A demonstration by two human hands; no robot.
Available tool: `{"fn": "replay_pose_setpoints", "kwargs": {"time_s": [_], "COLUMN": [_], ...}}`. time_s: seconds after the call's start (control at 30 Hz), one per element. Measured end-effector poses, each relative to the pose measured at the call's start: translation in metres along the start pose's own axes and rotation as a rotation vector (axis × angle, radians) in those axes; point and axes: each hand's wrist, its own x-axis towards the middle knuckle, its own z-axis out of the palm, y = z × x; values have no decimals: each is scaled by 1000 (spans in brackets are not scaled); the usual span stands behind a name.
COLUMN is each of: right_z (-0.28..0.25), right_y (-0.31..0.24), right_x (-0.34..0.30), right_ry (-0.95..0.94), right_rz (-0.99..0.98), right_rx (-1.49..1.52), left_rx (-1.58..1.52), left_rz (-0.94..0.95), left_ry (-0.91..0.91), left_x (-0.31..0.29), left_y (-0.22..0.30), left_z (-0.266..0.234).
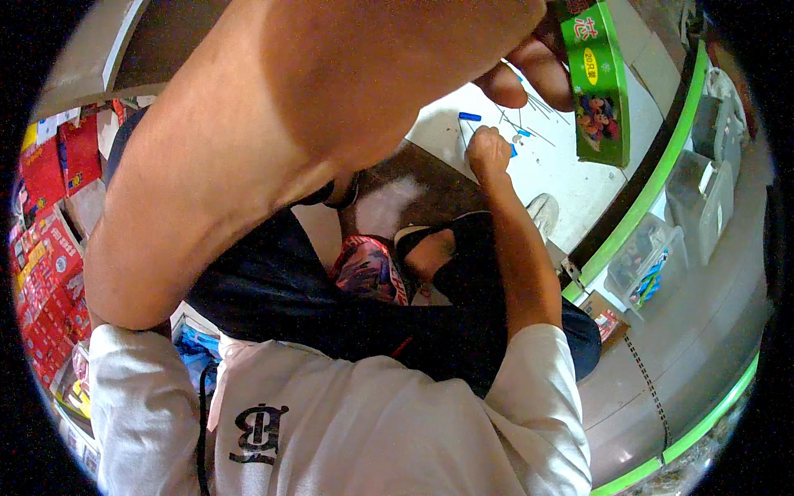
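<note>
Close to the camera, my left hand (539,73) grips a flat green box (602,91) with a yellow oval and a coloured picture on its face. The raised left forearm covers much of the upper view. Farther down, my right hand (490,154) is closed over the white tabletop (447,112), and what its fingers hold is hidden. A blue bar-shaped piece (470,116) lies just beyond it, and another blue piece (514,150) shows beside its fingers. Several thin dark sticks (542,112), like pen refills, are scattered on the white surface, partly behind my left fingers.
At the right, a clear plastic bin (645,260) holds blue and green items, beside a grey container (703,194). A green-edged counter rim (633,198) curves past the white surface. Red packages (51,281) are stacked at the left. A patterned red-edged item (370,269) lies between my legs.
</note>
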Motion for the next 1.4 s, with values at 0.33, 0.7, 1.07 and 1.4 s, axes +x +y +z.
{"fn": "replay_pose_setpoints", "kwargs": {"time_s": [0.33,0.7,1.07,1.4], "right_z": [-22,-15,11,-35], "right_y": [-17,-7,1,-17], "right_x": [-14,-14,-12,-11], "right_ry": [-40,-80,62,-106], "right_rz": [137,168,-120,68], "right_rx": [173,471,3,158], "left_rx": [56,134,174,203], "left_rz": [3,52,77,81], "left_ry": [-19,-36,-28,-21], "left_x": [-3,6,5,2], "left_y": [-11,-18,-21,-25], "left_z": [-4,-3,-4,-1]}}
